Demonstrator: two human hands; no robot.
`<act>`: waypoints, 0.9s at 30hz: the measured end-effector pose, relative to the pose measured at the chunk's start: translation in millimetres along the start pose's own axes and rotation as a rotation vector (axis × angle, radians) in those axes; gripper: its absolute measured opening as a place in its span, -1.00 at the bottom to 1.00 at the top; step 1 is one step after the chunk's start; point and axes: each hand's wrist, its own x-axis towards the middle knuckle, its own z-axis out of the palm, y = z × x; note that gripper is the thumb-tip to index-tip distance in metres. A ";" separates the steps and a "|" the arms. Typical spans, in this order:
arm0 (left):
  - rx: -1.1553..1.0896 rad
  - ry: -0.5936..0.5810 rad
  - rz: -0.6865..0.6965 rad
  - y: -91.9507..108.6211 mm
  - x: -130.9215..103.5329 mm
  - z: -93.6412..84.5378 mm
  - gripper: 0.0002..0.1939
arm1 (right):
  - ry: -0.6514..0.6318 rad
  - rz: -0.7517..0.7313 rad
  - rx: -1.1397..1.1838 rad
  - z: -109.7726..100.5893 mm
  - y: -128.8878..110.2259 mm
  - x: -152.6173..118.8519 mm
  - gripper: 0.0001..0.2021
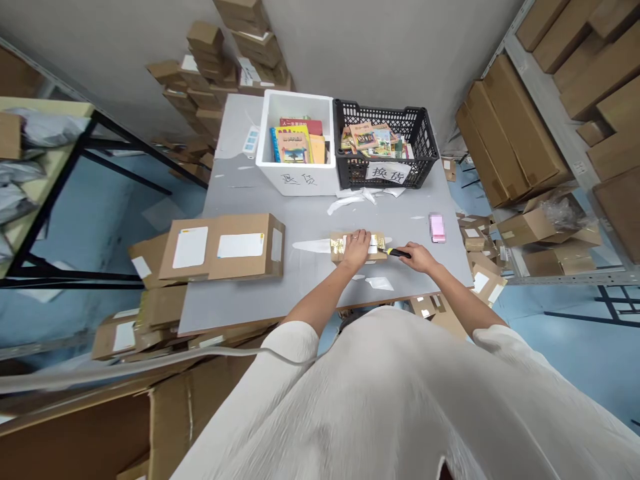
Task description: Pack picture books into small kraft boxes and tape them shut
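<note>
A small cardboard box (338, 247) with shiny tape and a white label lies on the grey table in front of me. My left hand (357, 248) rests on top of it, fingers stretched out over the label and tape. In my right hand (418, 257), just right of the box, is a black and yellow box cutter (399, 253). The cutter points left, its tip at the box's right end. Whether the blade is in the tape, I cannot tell.
Two larger labelled cardboard boxes (239, 245) stand at the table's left. Behind are a white bin (300, 181) and a black crate (430, 150), both holding books. A pink-screened phone (437, 228) lies right. Paper scraps (380, 283) litter the table; shelves and stacked boxes flank it.
</note>
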 end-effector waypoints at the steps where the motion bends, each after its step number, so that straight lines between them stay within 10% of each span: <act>1: -0.001 0.011 0.012 -1.1 -1.5 3.3 -0.19 | 0.002 0.005 0.003 0.6 0.2 -0.4 -0.54; 27: -0.111 0.173 0.039 -16.4 -1.5 37.4 -0.29 | 0.290 0.133 0.100 35.7 33.1 1.1 -0.50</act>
